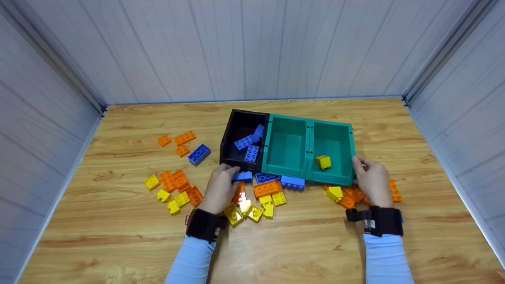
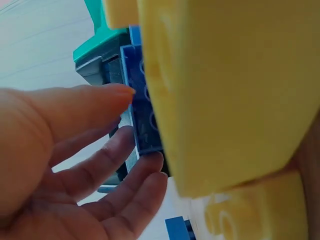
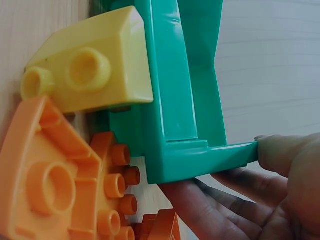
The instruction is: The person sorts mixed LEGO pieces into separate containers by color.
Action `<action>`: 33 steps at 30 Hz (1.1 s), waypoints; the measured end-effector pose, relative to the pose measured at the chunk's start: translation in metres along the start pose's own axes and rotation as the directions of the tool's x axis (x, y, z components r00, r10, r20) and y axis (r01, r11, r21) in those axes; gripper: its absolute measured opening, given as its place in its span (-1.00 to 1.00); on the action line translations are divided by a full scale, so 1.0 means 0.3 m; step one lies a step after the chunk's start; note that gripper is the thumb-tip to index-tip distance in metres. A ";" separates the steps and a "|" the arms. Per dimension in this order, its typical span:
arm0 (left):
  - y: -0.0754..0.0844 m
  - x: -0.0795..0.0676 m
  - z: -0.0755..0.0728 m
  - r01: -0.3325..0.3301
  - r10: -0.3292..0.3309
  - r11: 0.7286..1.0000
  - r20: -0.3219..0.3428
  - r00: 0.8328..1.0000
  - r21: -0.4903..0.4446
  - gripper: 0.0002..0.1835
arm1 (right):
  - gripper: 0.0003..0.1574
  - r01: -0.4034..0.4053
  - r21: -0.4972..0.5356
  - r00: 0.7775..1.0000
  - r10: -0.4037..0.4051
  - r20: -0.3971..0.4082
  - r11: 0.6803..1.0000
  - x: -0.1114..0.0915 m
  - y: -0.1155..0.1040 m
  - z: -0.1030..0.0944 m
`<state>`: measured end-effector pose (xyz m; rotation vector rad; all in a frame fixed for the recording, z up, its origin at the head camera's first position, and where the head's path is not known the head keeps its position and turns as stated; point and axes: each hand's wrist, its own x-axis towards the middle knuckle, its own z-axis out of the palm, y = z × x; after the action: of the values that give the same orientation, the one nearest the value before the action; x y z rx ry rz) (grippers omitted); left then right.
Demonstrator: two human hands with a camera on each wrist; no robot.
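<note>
My left hand (image 1: pixel 220 188) is at the front left corner of the black bin (image 1: pixel 222 148). Its thumb and fingertips hold the near end of a blue brick (image 1: pixel 244 176), whose hollow side faces the camera in the left wrist view. My right hand (image 1: pixel 373 177) grips the right rim of the right green bin (image 1: pixel 352 152), thumb on the rim and fingers below it, as the right wrist view shows. That bin holds a yellow brick (image 1: pixel 323 162). Several blue bricks (image 1: pixel 251 153) lie in the black bin. The middle green bin (image 1: pixel 287 144) is joined between the two.
Blue bricks (image 1: pixel 292 182) and an orange brick (image 1: pixel 267 188) lie along the bins' front edge. Loose yellow bricks (image 1: pixel 233 214) lie by my left wrist. More orange bricks (image 1: pixel 167 181) and a blue brick (image 1: pixel 199 154) are left. A yellow sloped brick (image 1: pixel 334 193) touches orange bricks near my right hand.
</note>
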<state>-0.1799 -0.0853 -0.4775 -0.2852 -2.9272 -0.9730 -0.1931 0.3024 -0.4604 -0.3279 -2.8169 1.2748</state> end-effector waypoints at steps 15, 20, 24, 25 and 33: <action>0.001 -0.001 -0.029 0.099 -0.103 0.994 0.075 0.992 0.047 -0.75 | -0.21 -0.046 -0.030 0.999 0.046 0.008 0.998 0.003 -0.004 0.000; 0.010 -0.001 -0.044 0.144 -0.144 0.990 0.065 0.987 -0.002 -0.73 | -0.22 -0.040 -0.041 0.999 0.041 0.004 0.998 0.001 0.001 -0.003; 0.012 -0.003 -0.052 0.123 -0.123 0.991 -0.002 0.992 -0.059 -0.71 | -0.21 -0.029 -0.040 1.000 0.029 -0.003 0.999 -0.001 0.003 -0.005; 0.012 -0.004 -0.054 0.110 -0.112 0.991 -0.024 0.993 -0.073 -0.70 | -0.21 -0.025 -0.037 1.000 0.025 -0.005 0.999 -0.002 0.003 -0.005; 0.018 -0.014 -0.074 0.068 -0.097 0.982 -0.161 0.982 -0.178 -0.62 | -0.20 -0.023 -0.019 1.000 0.023 0.001 1.000 0.000 -0.006 0.003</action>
<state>-0.1751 -0.0950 -0.4570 -0.0820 -2.7262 -1.2002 -0.1934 0.3005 -0.4596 -0.3607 -2.8365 1.2537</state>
